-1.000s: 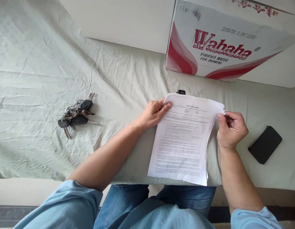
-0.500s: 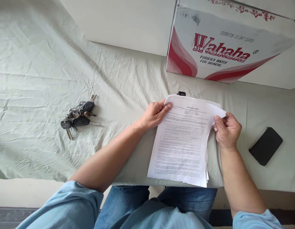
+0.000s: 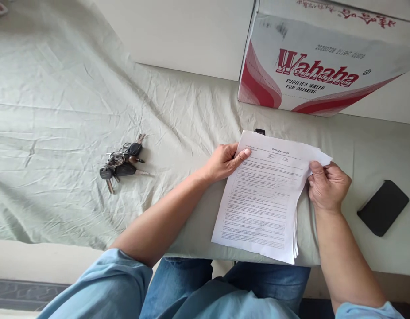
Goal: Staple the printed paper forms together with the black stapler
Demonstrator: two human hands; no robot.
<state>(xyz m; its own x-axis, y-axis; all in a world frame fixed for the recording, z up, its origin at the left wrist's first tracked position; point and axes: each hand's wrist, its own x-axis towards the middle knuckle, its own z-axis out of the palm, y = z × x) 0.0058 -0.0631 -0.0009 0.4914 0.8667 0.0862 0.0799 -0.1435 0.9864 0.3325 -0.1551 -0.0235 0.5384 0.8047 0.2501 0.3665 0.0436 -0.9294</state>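
Now, printed sheets pinched both sides!
Remotely, I see left hand gripping the left edge, right hand the upper-right corner.

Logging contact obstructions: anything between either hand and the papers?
Nothing visible. The left hand holds the papers by their upper left edge, thumb on top; the right hand grips the upper right corner directly. A small black object shows past the top edge, clear of both hands.
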